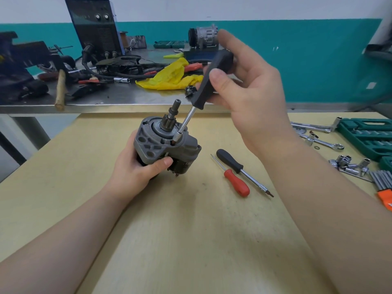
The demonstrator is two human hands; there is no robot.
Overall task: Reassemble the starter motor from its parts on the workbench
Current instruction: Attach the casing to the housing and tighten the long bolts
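Starter motor [166, 145] stands nose-up on the desk [191, 230] in your left hand [135, 168], whose grip wraps its body, while your right hand [244, 85] clasps the tilted nut driver [203, 96], which could slip off the housing fastener.

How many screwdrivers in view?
3. One black-handled driver in the right hand, tip on the motor; a black one and red one on the table.

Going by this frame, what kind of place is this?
Likely an auto-electrical repair workshop: a welding machine on the steel bench, a socket set case with loose sockets, and a starter motor being screwed together.
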